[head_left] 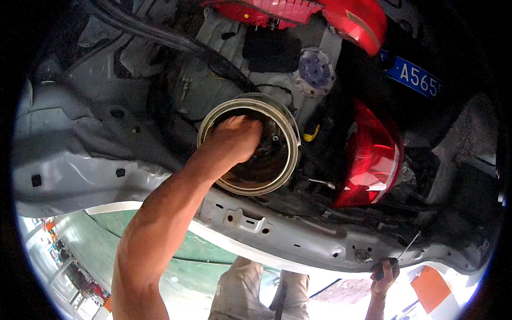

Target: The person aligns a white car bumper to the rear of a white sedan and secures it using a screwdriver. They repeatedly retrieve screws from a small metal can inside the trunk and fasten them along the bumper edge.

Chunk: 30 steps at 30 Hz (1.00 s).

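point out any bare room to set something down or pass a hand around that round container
The grey sill is mostly bare between its raised bracket and the right hand. Inside the round container, a gap shows between the left hand and the right rim. It's crowded right of the container, by the red tail lamp, and above, by the black hose.

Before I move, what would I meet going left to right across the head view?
Round pale-rimmed container with the bare left hand inside, small yellow piece, bare right hand gripping a dark-handled, thin-shafted tool.
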Motion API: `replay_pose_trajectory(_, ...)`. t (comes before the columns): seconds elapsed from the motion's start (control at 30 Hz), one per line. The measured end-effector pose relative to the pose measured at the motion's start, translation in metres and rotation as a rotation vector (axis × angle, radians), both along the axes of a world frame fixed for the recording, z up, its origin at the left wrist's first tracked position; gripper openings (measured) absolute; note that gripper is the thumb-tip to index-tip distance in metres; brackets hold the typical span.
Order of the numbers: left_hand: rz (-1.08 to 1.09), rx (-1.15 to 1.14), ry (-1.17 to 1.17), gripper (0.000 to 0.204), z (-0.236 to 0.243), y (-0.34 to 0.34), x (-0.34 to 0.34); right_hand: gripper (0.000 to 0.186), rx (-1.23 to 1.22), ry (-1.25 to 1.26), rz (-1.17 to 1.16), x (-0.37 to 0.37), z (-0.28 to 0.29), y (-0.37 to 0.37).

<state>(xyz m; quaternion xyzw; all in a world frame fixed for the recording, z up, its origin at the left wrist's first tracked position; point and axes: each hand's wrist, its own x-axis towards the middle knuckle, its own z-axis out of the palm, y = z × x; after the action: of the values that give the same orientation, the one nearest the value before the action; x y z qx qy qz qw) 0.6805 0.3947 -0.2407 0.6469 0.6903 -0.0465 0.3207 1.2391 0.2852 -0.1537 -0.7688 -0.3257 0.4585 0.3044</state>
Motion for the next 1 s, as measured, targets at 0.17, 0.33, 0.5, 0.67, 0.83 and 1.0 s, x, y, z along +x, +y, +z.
replay_pose_trajectory(0.17,0.291,0.441,-0.364,0.017,-0.089,-0.035,0.001,0.028,0.041,0.002,0.012,0.0,-0.002,-0.001)
replay_pose_trajectory(0.33,0.177,0.177,-0.084,0.025,-0.049,-0.007,0.016,0.03,0.024,0.031,0.012,0.012,-0.005,-0.006)
replay_pose_trajectory(0.5,0.133,0.138,0.091,0.014,0.011,-0.009,0.015,0.027,0.029,0.037,0.035,0.003,-0.003,0.001)
replay_pose_trajectory(0.67,0.493,0.056,-0.568,0.025,0.118,-0.033,0.01,0.024,0.028,0.106,0.09,0.002,-0.001,0.002)
replay_pose_trajectory(0.83,0.937,0.056,-1.223,0.02,0.117,-0.084,0.017,0.024,0.001,0.084,0.07,0.007,-0.002,0.001)
replay_pose_trajectory(1.0,0.971,0.109,-1.358,0.023,0.099,-0.093,0.013,0.025,-0.014,0.066,0.058,0.006,-0.001,0.001)
